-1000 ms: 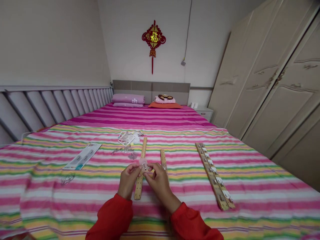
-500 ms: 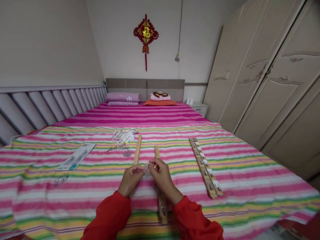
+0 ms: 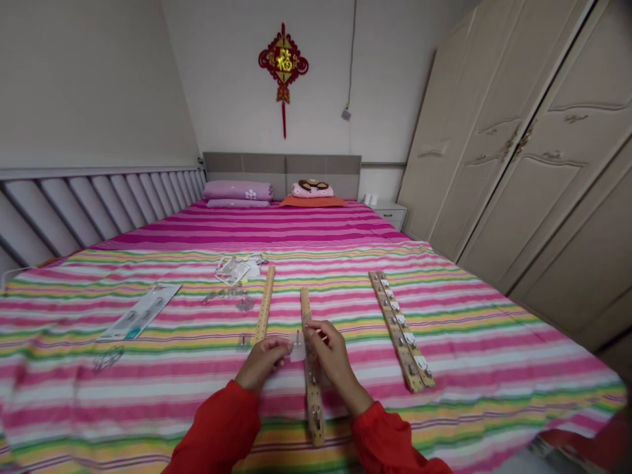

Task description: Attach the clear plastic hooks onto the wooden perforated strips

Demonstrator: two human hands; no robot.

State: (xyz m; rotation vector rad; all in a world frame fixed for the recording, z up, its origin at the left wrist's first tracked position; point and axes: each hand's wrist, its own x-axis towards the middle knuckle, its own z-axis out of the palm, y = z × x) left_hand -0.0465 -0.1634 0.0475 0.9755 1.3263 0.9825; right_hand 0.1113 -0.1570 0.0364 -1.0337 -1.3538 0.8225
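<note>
My left hand (image 3: 264, 362) pinches a small clear square hook (image 3: 297, 349) with a metal prong by its edge, just left of the middle wooden strip. Over that perforated wooden strip (image 3: 315, 401), my right hand (image 3: 326, 342) has its thumb and fingers closed together; what they hold, if anything, is too small to make out. Metal hooks show on the strip's near part. Left of it lies a second, plain perforated strip (image 3: 267, 299), partly behind my left hand. Another clear hook (image 3: 243, 341) rests beside that strip's near end.
On the right lie two wooden strips (image 3: 395, 322) with metal hooks and white pieces. Loose clear hooks (image 3: 241, 303) and packaging (image 3: 234, 268) sit at the back left. Further left are a printed card (image 3: 141, 313) and a crumpled clear piece (image 3: 108, 358). A striped sheet (image 3: 469, 368) covers the bed.
My hands have moved apart slightly. The clear hook now shows in my left hand, while my right hand has shifted over the middle strip. The view has turned slightly right.
</note>
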